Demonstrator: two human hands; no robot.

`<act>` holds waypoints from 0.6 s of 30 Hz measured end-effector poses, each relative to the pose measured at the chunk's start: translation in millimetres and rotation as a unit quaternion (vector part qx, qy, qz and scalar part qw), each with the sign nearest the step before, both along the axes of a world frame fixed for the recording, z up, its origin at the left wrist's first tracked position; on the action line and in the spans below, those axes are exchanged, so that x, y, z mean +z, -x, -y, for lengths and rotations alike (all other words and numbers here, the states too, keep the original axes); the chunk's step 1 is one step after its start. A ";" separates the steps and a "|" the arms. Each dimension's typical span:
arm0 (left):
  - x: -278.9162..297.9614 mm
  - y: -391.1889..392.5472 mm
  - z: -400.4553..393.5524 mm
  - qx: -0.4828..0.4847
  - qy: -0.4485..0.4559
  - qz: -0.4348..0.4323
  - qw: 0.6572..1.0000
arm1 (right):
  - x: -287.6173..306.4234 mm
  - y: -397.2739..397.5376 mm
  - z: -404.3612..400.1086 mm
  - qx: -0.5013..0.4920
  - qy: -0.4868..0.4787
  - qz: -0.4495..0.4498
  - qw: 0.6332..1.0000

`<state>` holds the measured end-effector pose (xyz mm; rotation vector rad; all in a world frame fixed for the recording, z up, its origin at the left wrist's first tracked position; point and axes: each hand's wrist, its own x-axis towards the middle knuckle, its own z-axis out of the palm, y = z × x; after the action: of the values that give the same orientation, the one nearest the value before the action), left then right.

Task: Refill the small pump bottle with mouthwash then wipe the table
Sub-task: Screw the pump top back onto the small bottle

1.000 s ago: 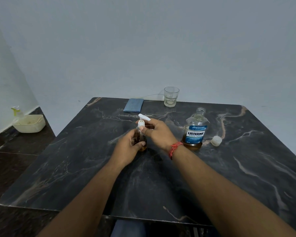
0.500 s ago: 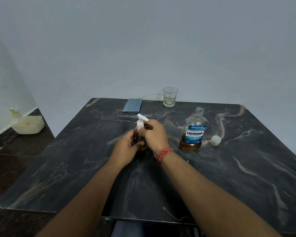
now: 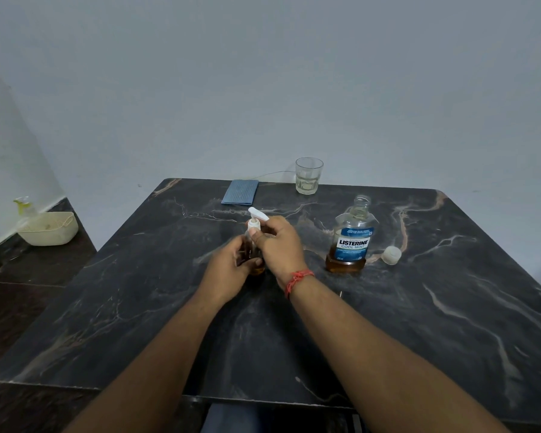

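A small pump bottle (image 3: 254, 264) with amber liquid stands upright near the middle of the dark marble table (image 3: 419, 323). My left hand (image 3: 228, 270) wraps around its body. My right hand (image 3: 278, 242) pinches the white pump head (image 3: 256, 217) on its neck. To the right stands the mouthwash bottle (image 3: 352, 237), uncapped, with a blue label and a little amber liquid at the bottom. Its white cap (image 3: 391, 255) lies on the table beside it. A folded blue cloth (image 3: 240, 192) lies at the table's far edge.
A drinking glass (image 3: 308, 175) with a little clear liquid stands at the far edge, right of the cloth. On the floor at the left sits a cream basket (image 3: 49, 229) with a spray bottle (image 3: 24, 206) behind it. A pale wall rises behind the table.
My right hand has turned at the wrist on the pump head, which has rotated slightly. My left hand and the small bottle have stayed in place.
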<state>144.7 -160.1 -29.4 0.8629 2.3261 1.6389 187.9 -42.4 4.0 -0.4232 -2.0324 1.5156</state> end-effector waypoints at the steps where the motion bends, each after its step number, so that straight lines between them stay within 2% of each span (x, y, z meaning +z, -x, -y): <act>1: -0.3 0.1 -0.1 0.000 0.001 -0.002 1.000 | -0.1 0.2 2.0 -0.012 -0.006 -0.005 1.000; 5: 0.1 -1.1 -0.3 0.001 0.006 -0.009 1.000 | 1.1 -2.3 4.4 -0.004 0.025 -0.005 1.000; 10: 3.9 3.2 2.1 -0.017 -0.010 0.022 1.000 | 2.5 -17.4 -5.1 0.051 0.013 0.008 0.999; 18: 8.4 35.8 30.2 0.033 0.055 0.024 0.998 | -11.4 -35.0 -20.0 0.036 -0.012 0.057 0.998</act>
<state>108.9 -190.3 -21.0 0.7231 2.4101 1.5213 222.9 -22.4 -7.4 -0.4413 -2.1722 1.5399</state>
